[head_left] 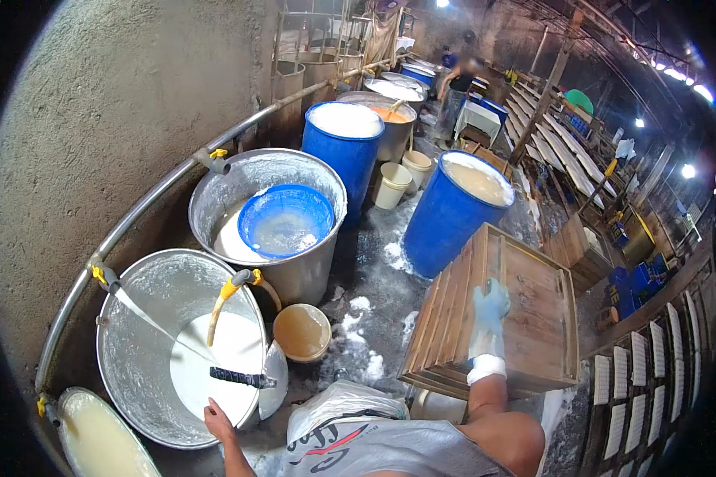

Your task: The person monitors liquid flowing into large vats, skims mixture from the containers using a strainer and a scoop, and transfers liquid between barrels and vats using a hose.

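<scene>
My left hand point(217, 420) is bare, beside the near rim of a large metal vat point(139, 306). Its fingers show only in part; they look apart, with nothing in them. Just above it, a black-wrapped handle point(243, 378) juts over the vat from a rounded metal piece point(274, 380). White liquid point(207, 358) lies in the vat, and a thin stream runs into it from a yellow-handled tap point(107, 278). My right hand point(492, 306), in a pale blue-grey glove, rests on the top panel of stacked wooden trays point(533, 318).
A second metal vat point(318, 266) holds a blue basin point(286, 191). Blue barrels point(453, 222) and small buckets point(302, 332) stand on the wet, white-spattered floor point(358, 318). A metal pipe point(163, 187) follows the wall. White blocks point(638, 358) sit in racks at right. Another person point(457, 87) stands farther back.
</scene>
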A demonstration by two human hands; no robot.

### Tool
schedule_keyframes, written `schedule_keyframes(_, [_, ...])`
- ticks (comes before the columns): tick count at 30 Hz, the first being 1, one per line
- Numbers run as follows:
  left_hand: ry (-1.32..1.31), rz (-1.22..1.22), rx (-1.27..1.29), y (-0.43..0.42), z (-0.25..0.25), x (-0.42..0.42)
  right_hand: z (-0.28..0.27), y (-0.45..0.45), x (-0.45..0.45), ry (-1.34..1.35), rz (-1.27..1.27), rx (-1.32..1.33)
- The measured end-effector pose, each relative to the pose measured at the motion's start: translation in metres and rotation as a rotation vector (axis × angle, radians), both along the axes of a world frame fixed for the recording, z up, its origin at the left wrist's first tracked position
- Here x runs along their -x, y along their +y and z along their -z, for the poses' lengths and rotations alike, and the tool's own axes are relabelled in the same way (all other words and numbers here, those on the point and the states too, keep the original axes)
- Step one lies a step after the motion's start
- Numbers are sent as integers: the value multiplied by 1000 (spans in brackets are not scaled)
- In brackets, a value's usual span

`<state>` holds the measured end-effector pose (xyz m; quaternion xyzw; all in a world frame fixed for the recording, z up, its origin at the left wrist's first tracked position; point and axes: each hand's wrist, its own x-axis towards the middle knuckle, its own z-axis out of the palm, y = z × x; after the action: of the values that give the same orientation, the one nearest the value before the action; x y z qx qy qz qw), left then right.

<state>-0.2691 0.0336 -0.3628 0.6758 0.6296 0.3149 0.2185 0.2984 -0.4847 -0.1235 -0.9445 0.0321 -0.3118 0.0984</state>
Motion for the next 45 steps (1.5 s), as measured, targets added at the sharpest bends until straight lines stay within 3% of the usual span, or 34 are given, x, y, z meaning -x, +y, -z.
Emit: schedule_keyframes(45, [42, -67, -6, -4, -8, -4, 10, -5, -10, 68, 33, -76])
